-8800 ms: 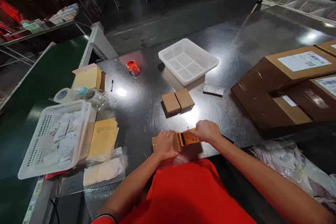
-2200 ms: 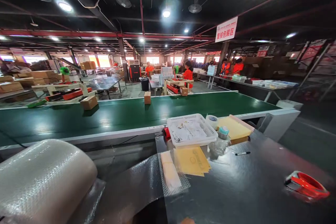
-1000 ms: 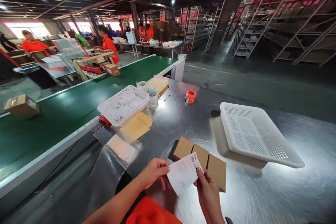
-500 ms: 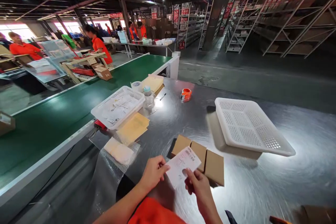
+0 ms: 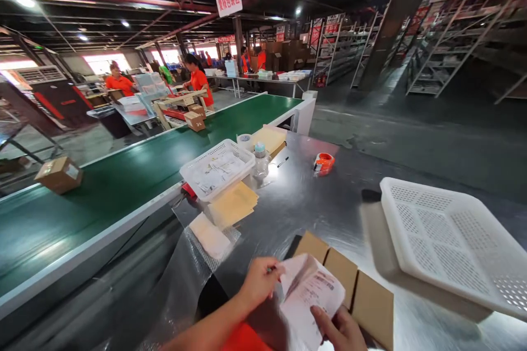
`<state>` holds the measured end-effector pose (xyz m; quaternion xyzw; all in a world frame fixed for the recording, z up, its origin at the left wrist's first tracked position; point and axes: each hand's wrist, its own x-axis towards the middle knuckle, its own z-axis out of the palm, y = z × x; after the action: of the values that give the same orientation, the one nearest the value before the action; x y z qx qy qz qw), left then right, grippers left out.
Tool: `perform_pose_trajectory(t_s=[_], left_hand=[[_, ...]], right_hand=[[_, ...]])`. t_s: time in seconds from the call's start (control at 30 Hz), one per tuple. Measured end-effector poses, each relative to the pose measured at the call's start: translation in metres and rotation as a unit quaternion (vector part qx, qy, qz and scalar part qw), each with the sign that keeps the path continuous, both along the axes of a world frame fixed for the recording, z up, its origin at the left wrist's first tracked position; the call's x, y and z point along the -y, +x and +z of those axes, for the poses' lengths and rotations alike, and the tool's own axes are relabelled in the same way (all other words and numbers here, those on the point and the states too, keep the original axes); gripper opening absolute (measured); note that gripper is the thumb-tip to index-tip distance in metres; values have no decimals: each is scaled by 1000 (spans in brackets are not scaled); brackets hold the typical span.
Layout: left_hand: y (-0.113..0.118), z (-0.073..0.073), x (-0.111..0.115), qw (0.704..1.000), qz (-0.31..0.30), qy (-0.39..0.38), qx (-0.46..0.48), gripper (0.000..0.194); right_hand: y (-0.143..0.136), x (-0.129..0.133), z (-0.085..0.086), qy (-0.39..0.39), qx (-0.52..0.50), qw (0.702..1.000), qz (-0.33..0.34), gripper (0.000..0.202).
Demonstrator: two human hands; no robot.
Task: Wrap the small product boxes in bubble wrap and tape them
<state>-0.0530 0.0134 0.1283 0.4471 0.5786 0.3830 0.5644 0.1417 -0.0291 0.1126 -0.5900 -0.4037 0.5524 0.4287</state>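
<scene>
Between my hands is a white printed label sheet (image 5: 315,299), bent and partly folded, with a barcode and small text. My left hand (image 5: 260,281) pinches its upper left edge. Fingers and thumb of my right hand (image 5: 340,329) grip its lower right part. Just beyond the sheet, cardboard boxes (image 5: 374,307) stand side by side on the metal table (image 5: 304,203), partly hidden by the sheet. To the left of my left hand, a folded white pad (image 5: 209,235) lies on bubble wrap (image 5: 233,238), close to yellow envelopes (image 5: 234,204).
A white basket (image 5: 448,241) sits at the right. Another basket (image 5: 218,170) holds papers, beside a clear jar (image 5: 261,162). An orange tape dispenser (image 5: 324,163) and a pen (image 5: 282,162) lie farther back. A green conveyor (image 5: 135,175) carries a carton (image 5: 60,174); people in orange stand beyond.
The sheet was flat and is now bent and partly folded open, held in both hands. My view has turned left, so the table things appear farther right and a carton shows on the conveyor.
</scene>
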Motion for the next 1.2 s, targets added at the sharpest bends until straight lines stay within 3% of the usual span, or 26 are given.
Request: perform_pose_trajectory(t_s=[0.13,0.23,0.3,0.4,0.5,0.57,0.63,0.77,0.87,0.97,1.07,1.13,1.2], left_hand=[[-22,15,-25,985,139,58,88,30],[-31,33,-47,962,188,80,183,23],[-31,48,-58,956,172,82,224,20],[-23,69,-65,941,136,97,295,27],[-11,73,-60,935,61,38,348,50],[-2,63,-52,948,-9,-26,317,57],[5,48,-44,966,-47,-38,250,52],[12,32,-38,990,-52,64,112,40],[10,41,-43,989,-44,141,27,33],[6,58,-46,979,-13,200,-26,32],[5,73,-42,967,-13,248,-65,31],[7,80,-37,962,-42,260,-73,32],[11,84,-33,952,-70,282,-95,35]], right_hand=[[4,0,4,24,-10,999,40,40],[-1,4,0,19,1,995,101,38],[-10,9,-4,27,-1,995,96,41],[-23,17,-8,48,21,998,29,53],[-29,21,-7,77,68,995,-16,62],[-28,22,-5,99,97,990,-35,62],[-28,23,-3,107,114,987,-32,61],[-35,26,-4,76,47,996,-28,69],[-42,27,-12,23,-42,998,-34,77],[-42,25,-22,1,-44,999,1,77],[-34,17,-24,70,53,996,-18,72],[-28,9,-14,141,116,981,-60,73],[-25,0,3,183,116,973,-75,76]])
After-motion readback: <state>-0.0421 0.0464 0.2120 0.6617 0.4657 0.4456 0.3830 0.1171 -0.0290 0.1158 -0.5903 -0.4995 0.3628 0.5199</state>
